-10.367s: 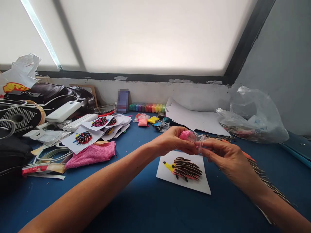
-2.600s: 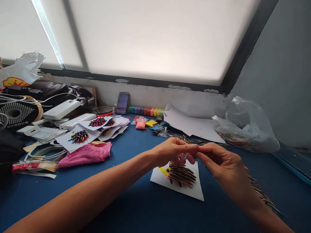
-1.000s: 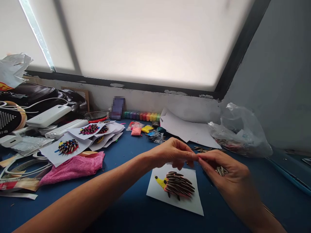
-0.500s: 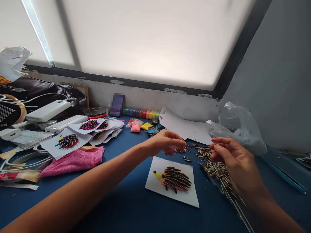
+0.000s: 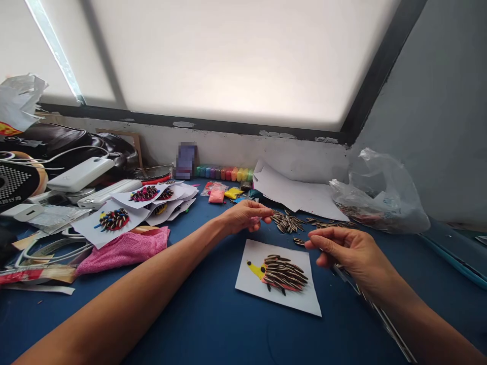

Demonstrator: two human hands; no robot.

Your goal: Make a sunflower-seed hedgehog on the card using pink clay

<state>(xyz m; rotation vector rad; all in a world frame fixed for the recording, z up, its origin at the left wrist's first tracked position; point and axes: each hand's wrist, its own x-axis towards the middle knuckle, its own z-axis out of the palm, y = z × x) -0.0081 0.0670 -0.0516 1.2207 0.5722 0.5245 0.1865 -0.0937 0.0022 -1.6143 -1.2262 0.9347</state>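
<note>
On the table lies a white card [image 5: 249, 284] bearing a hedgehog picture [image 5: 285, 274] with a yellow snout, a pinkish body and striped sunflower seeds for spines. My left hand [image 5: 247, 215] is above the card's far edge, thumb and fingers pinched; what they hold, if anything, is too small to make out. Just right of its fingertips is a small pile of sunflower seeds [image 5: 287, 221]. My right hand [image 5: 344, 246] hovers past the card's right edge, its fingers closed together, their contents hidden. A single sunflower seed [image 5: 299, 242] shows by those fingertips.
Finished hedgehog cards [image 5: 114, 220] lie at left beside a pink cloth [image 5: 125, 248], white power banks [image 5: 81, 174] and cables. Clay packets [image 5: 216, 195], paper sheets [image 5: 297, 192] and a plastic bag [image 5: 388, 197] sit at the back. Metal tweezers [image 5: 391, 327] lie under my right forearm.
My left hand has drawn back leftward from the seeds. My right hand has moved lower and nearer the card, off the larger seed pile. The view has shifted slightly.
</note>
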